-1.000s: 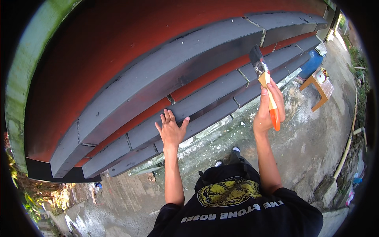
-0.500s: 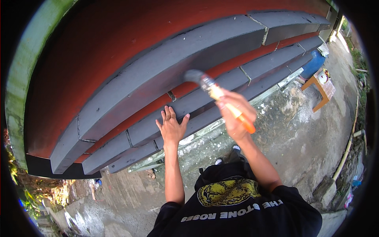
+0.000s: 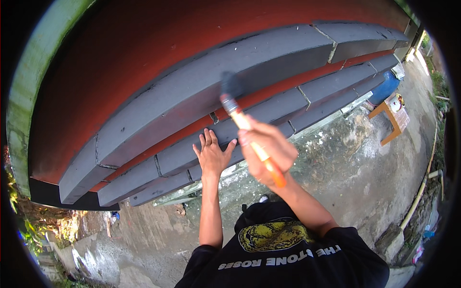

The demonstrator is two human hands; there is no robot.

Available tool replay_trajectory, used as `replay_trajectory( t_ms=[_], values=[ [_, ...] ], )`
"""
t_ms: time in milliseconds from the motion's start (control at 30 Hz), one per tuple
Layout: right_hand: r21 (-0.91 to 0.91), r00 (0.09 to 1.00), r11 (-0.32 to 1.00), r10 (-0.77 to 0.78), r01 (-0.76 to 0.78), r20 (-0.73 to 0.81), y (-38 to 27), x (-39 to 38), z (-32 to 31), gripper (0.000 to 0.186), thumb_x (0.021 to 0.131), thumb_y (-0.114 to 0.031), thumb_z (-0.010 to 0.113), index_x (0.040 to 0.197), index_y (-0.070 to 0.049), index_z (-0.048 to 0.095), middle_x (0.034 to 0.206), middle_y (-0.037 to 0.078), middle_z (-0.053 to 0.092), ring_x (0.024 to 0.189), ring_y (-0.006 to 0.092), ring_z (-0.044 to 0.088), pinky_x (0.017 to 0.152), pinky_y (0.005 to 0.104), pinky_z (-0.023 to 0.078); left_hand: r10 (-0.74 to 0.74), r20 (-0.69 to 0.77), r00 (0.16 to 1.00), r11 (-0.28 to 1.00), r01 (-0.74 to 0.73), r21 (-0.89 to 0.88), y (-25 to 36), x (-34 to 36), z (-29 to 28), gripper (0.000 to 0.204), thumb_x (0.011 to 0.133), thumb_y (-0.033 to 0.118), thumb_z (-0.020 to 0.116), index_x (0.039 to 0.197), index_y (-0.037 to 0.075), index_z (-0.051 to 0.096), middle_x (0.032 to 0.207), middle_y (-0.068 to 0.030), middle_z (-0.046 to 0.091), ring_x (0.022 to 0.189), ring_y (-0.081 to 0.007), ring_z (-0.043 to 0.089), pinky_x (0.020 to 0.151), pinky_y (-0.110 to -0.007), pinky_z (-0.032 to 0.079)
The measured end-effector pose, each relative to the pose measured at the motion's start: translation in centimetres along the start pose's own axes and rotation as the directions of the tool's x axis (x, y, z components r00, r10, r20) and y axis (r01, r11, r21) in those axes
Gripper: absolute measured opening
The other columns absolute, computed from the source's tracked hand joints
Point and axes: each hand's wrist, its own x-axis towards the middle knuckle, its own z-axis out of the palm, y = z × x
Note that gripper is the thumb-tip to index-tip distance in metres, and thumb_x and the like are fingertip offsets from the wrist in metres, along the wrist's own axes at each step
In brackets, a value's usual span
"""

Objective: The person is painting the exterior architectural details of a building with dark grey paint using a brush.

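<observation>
We've got the right hand (image 3: 269,151) clamped mid-handle on the paintbrush (image 3: 245,122), bristles up at the grey ledge (image 3: 192,101) w/ left hand (image 3: 213,156) flat & open on it; brush looks light, stiff-handled, soft-tipped, best held mid-handle.
</observation>
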Motion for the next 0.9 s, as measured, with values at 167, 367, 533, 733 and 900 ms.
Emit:
replay_trajectory(
  t_ms=[167, 367, 533, 733, 900],
  values=[
    [0.202, 0.969, 0.979, -0.057, 0.008, 0.239, -3.0, -0.2, 1.1, 0.019, 0.077, 0.000, 0.074, 0.096, 0.000, 0.076, 0.106, 0.018, 0.074, 0.090, 0.0243, 0.076, 0.072, 0.0306, 0.062, 0.207, -0.189, 0.960, 0.977, -0.190, 0.100, -3.4, -0.3, 2.9, 0.098, 0.090, 0.068, 0.053, 0.155, -0.002, 0.031, 0.162, -0.0232, 0.028, 0.150, -0.0425, 0.024, 0.118, -0.066, 0.015],
    [0.039, 0.999, 0.999, 0.018, -0.019, 0.035, 2.6, 3.1, -2.9, 0.017, 0.079, 0.008, 0.075, 0.096, 0.006, 0.073, 0.099, 0.022, 0.074, 0.089, 0.0293, 0.075, 0.078, 0.0338, 0.061, -0.053, -0.004, 0.999, 0.998, 0.053, 0.015, 0.1, -0.5, -0.4, 0.097, 0.091, 0.066, 0.056, 0.151, -0.007, 0.035, 0.161, -0.0224, 0.030, 0.150, -0.0387, 0.027, 0.118, -0.066, 0.016],
    [-0.123, 0.961, 0.978, 0.137, -0.170, -0.240, 6.5, 4.3, -8.5, 0.015, 0.086, 0.007, 0.069, 0.100, 0.007, 0.072, 0.104, 0.020, 0.073, 0.098, 0.0276, 0.072, 0.088, 0.0354, 0.057, -0.032, -0.033, 0.999, 0.999, 0.032, 0.014, 0.2, -0.7, -0.4, 0.097, 0.090, 0.066, 0.057, 0.151, -0.007, 0.036, 0.160, -0.0232, 0.032, 0.150, -0.0395, 0.028, 0.118, -0.067, 0.016],
    [-0.345, 0.948, 0.933, -0.014, -0.102, -0.317, 5.6, 5.2, -10.9, 0.016, 0.093, 0.003, 0.064, 0.107, 0.008, 0.069, 0.113, 0.022, 0.071, 0.100, 0.0275, 0.070, 0.088, 0.0364, 0.058, -0.038, -0.032, 0.999, 0.999, 0.039, 0.016, 0.0, -0.6, -0.3, 0.099, 0.090, 0.067, 0.056, 0.150, -0.008, 0.037, 0.160, -0.0246, 0.032, 0.149, -0.0407, 0.029, 0.118, -0.067, 0.016],
    [-0.034, 0.998, 0.999, -0.040, 0.038, -0.045, 1.0, 2.5, -2.2, 0.015, 0.078, 0.008, 0.073, 0.093, 0.006, 0.071, 0.098, 0.020, 0.073, 0.092, 0.0293, 0.074, 0.082, 0.0346, 0.059, -0.036, 0.001, 0.999, 0.999, 0.036, 0.031, 0.4, -0.5, -0.5, 0.099, 0.089, 0.067, 0.056, 0.150, -0.008, 0.036, 0.161, -0.0239, 0.030, 0.150, -0.0405, 0.028, 0.118, -0.067, 0.016]
  ],
)
